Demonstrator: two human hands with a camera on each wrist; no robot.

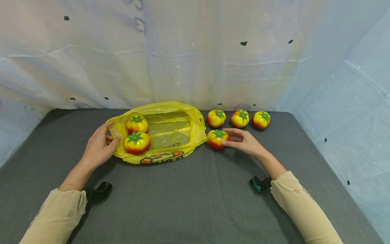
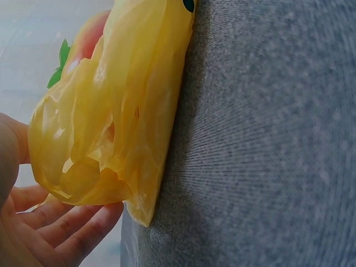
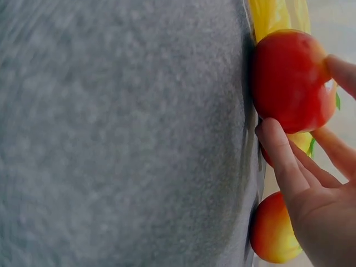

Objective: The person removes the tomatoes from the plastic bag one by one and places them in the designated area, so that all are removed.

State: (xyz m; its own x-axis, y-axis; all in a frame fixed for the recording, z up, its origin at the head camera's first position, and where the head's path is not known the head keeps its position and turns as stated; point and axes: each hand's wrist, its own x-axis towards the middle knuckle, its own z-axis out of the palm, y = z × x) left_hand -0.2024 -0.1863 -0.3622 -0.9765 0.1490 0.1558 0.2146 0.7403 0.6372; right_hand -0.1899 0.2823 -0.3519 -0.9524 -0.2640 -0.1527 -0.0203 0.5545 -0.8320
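A yellow plastic bag (image 1: 198, 132) lies with its mouth spread wide. Inside its left end sit two shiny red-and-yellow tomatoes, a farther tomato (image 1: 137, 124) and a nearer tomato (image 1: 137, 143), both with green leafy tops. My left hand (image 1: 100, 144) touches the bag's left edge; in the left wrist view its relaxed fingers (image 2: 83, 236) lie against the crumpled plastic. My right hand (image 1: 243, 141) holds another tomato (image 1: 217, 139) from its right side, just beside the bag's right edge. In the right wrist view, fingertips meet this tomato (image 3: 289, 80) on different sides.
Behind the held tomato stands a row: a left tomato (image 1: 216, 118), a middle tomato (image 1: 239, 118) and a right tomato (image 1: 260, 120). They rest on the grey table (image 1: 182, 203) near its back edge, before a pale sheet wall (image 1: 195, 67). Another sheet hangs at right.
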